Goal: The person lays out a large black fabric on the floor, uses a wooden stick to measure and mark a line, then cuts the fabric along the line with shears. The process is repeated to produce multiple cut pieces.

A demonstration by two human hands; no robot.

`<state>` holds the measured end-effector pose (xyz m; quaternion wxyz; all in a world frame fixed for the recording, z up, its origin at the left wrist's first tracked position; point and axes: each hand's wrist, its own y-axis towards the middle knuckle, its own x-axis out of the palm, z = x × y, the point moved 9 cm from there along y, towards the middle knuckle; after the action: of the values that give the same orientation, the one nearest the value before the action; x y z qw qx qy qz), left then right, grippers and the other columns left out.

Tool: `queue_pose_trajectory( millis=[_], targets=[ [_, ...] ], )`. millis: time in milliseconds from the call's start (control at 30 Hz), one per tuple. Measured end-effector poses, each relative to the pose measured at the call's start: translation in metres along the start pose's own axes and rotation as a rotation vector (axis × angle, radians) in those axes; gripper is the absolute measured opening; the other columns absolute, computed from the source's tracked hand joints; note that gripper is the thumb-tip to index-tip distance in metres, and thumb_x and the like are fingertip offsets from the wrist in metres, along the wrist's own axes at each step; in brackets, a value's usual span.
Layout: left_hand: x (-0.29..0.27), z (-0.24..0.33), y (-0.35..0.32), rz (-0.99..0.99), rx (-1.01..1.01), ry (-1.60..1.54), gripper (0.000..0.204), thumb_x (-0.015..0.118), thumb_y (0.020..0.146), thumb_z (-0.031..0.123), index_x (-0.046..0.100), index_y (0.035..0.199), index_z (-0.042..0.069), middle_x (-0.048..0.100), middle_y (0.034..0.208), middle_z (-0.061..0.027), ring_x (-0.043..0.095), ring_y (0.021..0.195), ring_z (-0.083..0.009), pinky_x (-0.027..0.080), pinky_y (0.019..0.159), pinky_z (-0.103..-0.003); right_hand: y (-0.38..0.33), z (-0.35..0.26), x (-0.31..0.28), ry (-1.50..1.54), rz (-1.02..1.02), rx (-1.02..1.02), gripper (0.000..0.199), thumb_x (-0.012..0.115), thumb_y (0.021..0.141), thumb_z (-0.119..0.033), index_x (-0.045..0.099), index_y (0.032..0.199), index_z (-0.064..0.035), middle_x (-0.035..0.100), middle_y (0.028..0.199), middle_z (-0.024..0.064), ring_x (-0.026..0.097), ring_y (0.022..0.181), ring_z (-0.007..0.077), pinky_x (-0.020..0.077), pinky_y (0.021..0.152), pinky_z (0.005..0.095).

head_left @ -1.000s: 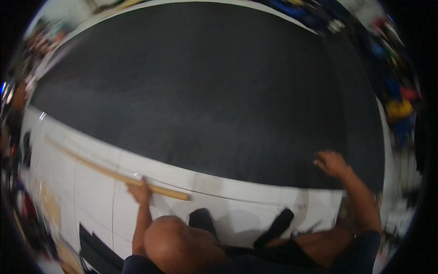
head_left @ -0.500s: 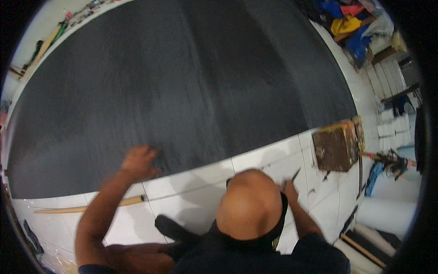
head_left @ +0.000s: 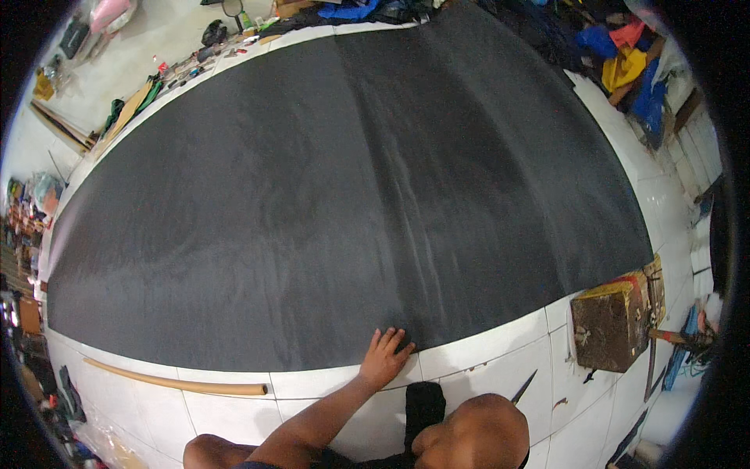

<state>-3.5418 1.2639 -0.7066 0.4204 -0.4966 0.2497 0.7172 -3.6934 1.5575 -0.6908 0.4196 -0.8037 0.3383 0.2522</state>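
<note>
A large black sheet [head_left: 312, 195] lies spread over the white tiled floor, with a few long creases. My left hand [head_left: 384, 361] rests flat on the sheet's near edge, fingers spread, holding nothing. Beside it, my dark-covered foot [head_left: 425, 410] stands on the tiles. My bent knee [head_left: 484, 430] fills the lower right and hides the space behind it. From there a knife's pointed dark blade [head_left: 525, 387] sticks out over the tiles; its handle is hidden. My right hand does not show.
A brown cardboard-like tube [head_left: 176, 383] lies on the tiles at the left. A worn, stained block-shaped box [head_left: 613, 324] touches the sheet's near right corner. Coloured cloths and bags [head_left: 625, 66] are heaped at the far right; small items line the far left edge.
My left hand has moved right along the near edge and now lies flat. My right hand, earlier holding the knife, is out of sight. The view has shifted, showing more of the far side.
</note>
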Motion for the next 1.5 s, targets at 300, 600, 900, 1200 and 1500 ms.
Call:
queue_pose_trajectory(
  millis=[300, 600, 900, 1200, 1500],
  targets=[
    [-0.004, 0.011, 0.002, 0.170, 0.027, -0.005, 0.031, 0.066, 0.085, 0.021, 0.070, 0.116, 0.017, 0.058, 0.097, -0.0074, 0.057, 0.101, -0.0289, 0.028, 0.113, -0.066, -0.024, -0.043, 0.019, -0.136, -0.538, -0.122, 0.045, 0.069, 0.090, -0.033, 0.055, 0.113, 0.0030, 0.068, 0.092, 0.0182, 0.068, 0.081, 0.0291, 0.0540, 0.078, 0.0443],
    [0.005, 0.005, 0.003, 0.106, -0.116, -0.207, 0.012, 0.067, 0.085, 0.013, 0.074, 0.093, 0.006, 0.057, 0.090, -0.0104, 0.057, 0.099, -0.0304, 0.026, 0.114, -0.067, -0.077, -0.029, 0.016, 0.002, -1.199, 0.128, 0.045, 0.069, 0.090, -0.034, 0.056, 0.111, 0.0025, 0.068, 0.092, 0.0181, 0.068, 0.082, 0.0293, 0.0535, 0.078, 0.0442],
    [-0.011, 0.001, 0.013, 0.090, -0.185, -0.254, 0.012, 0.067, 0.085, 0.010, 0.076, 0.093, 0.007, 0.059, 0.094, -0.0101, 0.056, 0.100, -0.0296, 0.024, 0.116, -0.066, -0.099, -0.035, 0.008, 0.045, -1.374, 0.250, 0.045, 0.069, 0.090, -0.036, 0.056, 0.109, 0.0021, 0.068, 0.092, 0.0181, 0.068, 0.083, 0.0295, 0.0530, 0.079, 0.0442],
    [-0.020, 0.004, 0.011, 0.147, -0.176, -0.318, 0.022, 0.070, 0.080, 0.011, 0.069, 0.102, 0.008, 0.058, 0.100, -0.0106, 0.056, 0.103, -0.0333, 0.023, 0.114, -0.068, -0.103, -0.043, 0.023, 0.066, -1.421, 0.264, 0.045, 0.069, 0.090, -0.038, 0.057, 0.107, 0.0016, 0.068, 0.092, 0.0180, 0.068, 0.084, 0.0297, 0.0525, 0.079, 0.0441],
    [-0.021, 0.002, 0.012, 0.189, -0.193, -0.351, 0.013, 0.070, 0.081, 0.010, 0.069, 0.094, 0.008, 0.059, 0.093, -0.0097, 0.057, 0.100, -0.0331, 0.024, 0.113, -0.068, -0.111, -0.049, 0.037, 0.088, -1.442, 0.264, 0.045, 0.069, 0.090, -0.040, 0.058, 0.106, 0.0012, 0.068, 0.092, 0.0180, 0.068, 0.085, 0.0300, 0.0520, 0.080, 0.0441]
  ],
)
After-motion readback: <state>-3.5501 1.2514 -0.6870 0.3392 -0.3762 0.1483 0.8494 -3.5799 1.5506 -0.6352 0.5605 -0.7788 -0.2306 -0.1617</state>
